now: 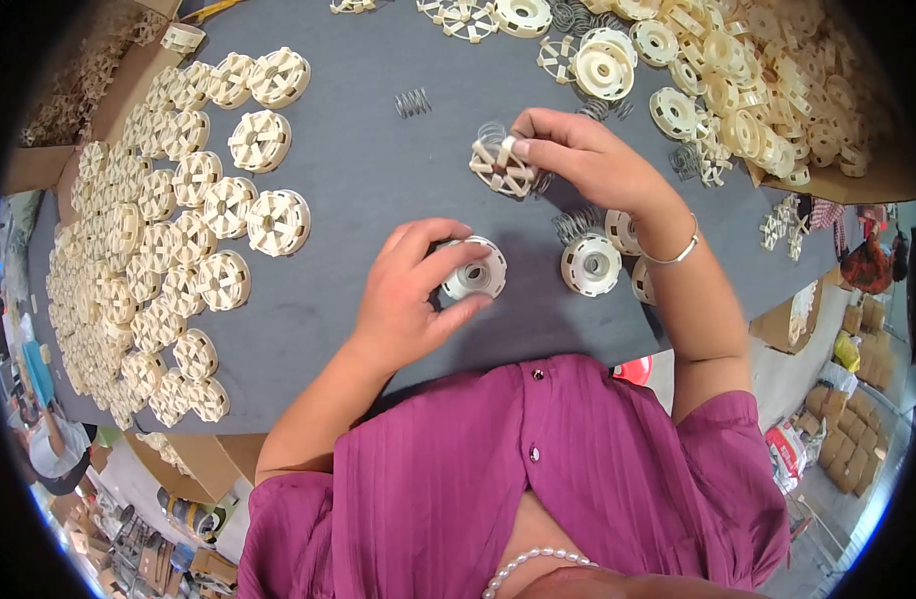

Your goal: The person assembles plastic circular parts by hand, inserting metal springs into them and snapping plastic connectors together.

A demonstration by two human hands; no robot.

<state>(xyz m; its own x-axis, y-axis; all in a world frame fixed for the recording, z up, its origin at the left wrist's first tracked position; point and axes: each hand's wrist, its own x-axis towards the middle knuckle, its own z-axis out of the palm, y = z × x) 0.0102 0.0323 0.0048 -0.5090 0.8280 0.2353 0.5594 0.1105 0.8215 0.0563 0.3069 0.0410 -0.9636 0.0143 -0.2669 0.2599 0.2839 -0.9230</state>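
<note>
Head view, nearest first: beyond the purple shirt (433,469), the left hand (403,290) curls over a white housing (492,270) on the dark surface (368,190), its grip closed round the rim, thumb on the near side. A second housing (578,266) sits to the right with a coil in its middle. A little farther off, the right hand (593,160) pinches a cream spoked disc (502,168), thumb and fingers clamped on its edge, apart from the white housing. Coils of wire show close about the disc; whether the hand holds any cannot be told. The step in hand appears to be bringing disc and housing together; the next move would call for the left grip to steady the housing while the right levels the disc over it and lines up the spokes. Farther away, a loose spring (413,103) lies alone, rows of spoked rounds (278,222) cover the left side, and a pile of cream rings (727,60) fills the far right.
</note>
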